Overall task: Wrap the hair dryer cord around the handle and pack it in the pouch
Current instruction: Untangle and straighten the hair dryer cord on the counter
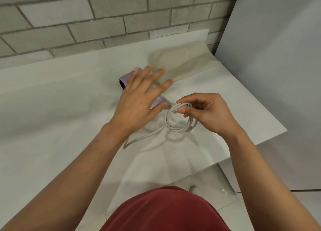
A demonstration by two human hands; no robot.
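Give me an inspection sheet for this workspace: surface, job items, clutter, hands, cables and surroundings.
Surface: white counter.
Job's things: lilac hair dryer lying partly hidden by the left hand; beige pouch flat behind it.
Clutter: nothing seen.
Hands: left hand open, fingers spread over the dryer; right hand pinches the coiled cord.
Cables: cord in several loops, tail trailing on the counter.
Surroundings: grey tiled wall; white panel at right.

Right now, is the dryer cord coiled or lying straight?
Mostly coiled: the cord forms several loops pinched by the right hand; one loose stretch trails on the counter.
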